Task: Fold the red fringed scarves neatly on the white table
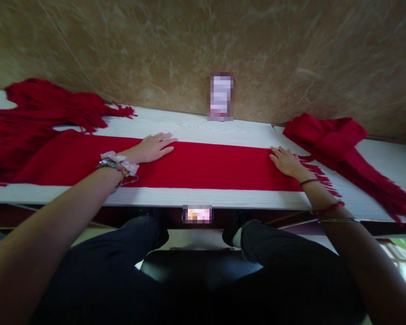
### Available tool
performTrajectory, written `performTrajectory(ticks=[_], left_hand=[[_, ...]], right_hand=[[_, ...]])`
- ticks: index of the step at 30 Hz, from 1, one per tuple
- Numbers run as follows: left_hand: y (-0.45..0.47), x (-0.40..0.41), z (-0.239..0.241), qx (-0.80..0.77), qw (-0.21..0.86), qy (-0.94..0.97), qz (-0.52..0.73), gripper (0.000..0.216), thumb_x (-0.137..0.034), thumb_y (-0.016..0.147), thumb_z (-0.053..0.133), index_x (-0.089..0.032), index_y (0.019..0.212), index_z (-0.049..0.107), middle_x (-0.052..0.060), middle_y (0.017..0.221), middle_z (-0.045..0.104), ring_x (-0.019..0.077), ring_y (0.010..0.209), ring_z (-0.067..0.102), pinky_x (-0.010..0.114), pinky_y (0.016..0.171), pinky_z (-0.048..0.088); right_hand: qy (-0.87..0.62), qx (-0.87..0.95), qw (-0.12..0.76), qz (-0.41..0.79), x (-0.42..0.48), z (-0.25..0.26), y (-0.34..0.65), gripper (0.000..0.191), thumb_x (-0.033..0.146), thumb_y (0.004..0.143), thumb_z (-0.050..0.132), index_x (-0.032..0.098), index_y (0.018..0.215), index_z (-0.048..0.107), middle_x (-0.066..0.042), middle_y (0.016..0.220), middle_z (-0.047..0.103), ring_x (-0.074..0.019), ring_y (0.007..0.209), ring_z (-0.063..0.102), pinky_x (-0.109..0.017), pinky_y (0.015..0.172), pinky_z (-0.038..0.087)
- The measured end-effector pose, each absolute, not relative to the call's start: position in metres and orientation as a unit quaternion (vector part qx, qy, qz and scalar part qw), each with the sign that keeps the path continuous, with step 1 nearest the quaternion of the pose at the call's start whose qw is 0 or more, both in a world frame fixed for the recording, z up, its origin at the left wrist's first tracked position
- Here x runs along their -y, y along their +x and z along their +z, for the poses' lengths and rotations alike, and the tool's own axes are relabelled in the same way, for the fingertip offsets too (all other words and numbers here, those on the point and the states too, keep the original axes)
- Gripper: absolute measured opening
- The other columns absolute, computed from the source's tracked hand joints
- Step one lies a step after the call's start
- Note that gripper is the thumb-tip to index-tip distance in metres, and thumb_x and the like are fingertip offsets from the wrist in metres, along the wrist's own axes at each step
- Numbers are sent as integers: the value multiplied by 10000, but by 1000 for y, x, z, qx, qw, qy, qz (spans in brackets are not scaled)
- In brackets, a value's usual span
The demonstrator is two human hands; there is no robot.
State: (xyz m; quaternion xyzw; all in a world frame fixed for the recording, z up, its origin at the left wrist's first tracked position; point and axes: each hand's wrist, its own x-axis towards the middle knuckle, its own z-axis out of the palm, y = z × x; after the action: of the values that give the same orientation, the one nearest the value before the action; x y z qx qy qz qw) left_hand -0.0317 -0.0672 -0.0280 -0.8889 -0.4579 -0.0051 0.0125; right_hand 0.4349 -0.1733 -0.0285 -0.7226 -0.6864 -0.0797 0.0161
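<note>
A long red scarf [209,164] lies spread flat along the white table [196,197]. My left hand [153,147] rests palm down on it, left of the middle, fingers stretched out flat. My right hand [286,161] lies flat on the scarf's right end, fingers spread, just beside the red fringe [320,174]. Neither hand holds anything. A pink scrunchie and beaded bracelets sit on my left wrist, thin bands on my right.
A heap of red fringed scarves [37,117] lies at the table's left end. Another crumpled red scarf [345,149] lies at the right. A small blurred object [220,96] leans against the marbled wall. My dark-trousered legs are below the table edge.
</note>
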Motion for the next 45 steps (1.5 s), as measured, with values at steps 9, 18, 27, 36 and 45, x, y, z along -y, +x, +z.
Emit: performTrajectory(ticks=[9, 18, 27, 36, 45], left_hand=[[-24, 56, 9, 420, -24, -907, 15, 677, -556, 817, 309, -86, 1270, 490, 122, 1246, 525, 216, 1142, 473, 322, 1015, 316], [-19, 33, 16, 421, -92, -898, 88, 570, -572, 705, 458, -142, 1042, 618, 52, 919, 641, 168, 807, 563, 249, 744, 415], [-24, 38, 24, 427, -77, -898, 68, 499, -539, 706, 467, -142, 972, 615, 40, 887, 638, 159, 791, 555, 240, 732, 402], [-40, 46, 26, 428, -32, -896, 113, 451, -408, 735, 459, -102, 1030, 610, 77, 984, 647, 174, 845, 557, 251, 765, 409], [-59, 41, 56, 412, 30, -908, 75, 338, -304, 754, 422, -94, 934, 616, 51, 827, 624, 128, 715, 513, 210, 657, 384]], right_hand=[[-525, 850, 41, -8, 134, -5, 387, 492, 308, 865, 420, 121, 1317, 474, -140, 1320, 528, -259, 1231, 467, -449, 1046, 357], [-520, 853, -9, 26, 101, 9, 405, 345, 314, 794, 554, 174, 1094, 649, -100, 1047, 676, -249, 983, 601, -385, 882, 468], [-533, 846, 16, 20, 101, 5, 408, 192, 285, 743, 576, 165, 864, 665, -86, 864, 658, -212, 800, 592, -328, 735, 478], [-513, 856, 35, -44, 124, 13, 423, 181, 230, 793, 519, 168, 878, 667, -73, 869, 681, -211, 822, 608, -335, 769, 471], [-521, 822, 164, -165, 144, 33, 421, 205, 180, 813, 445, 143, 843, 645, -132, 875, 638, -255, 851, 599, -390, 786, 489]])
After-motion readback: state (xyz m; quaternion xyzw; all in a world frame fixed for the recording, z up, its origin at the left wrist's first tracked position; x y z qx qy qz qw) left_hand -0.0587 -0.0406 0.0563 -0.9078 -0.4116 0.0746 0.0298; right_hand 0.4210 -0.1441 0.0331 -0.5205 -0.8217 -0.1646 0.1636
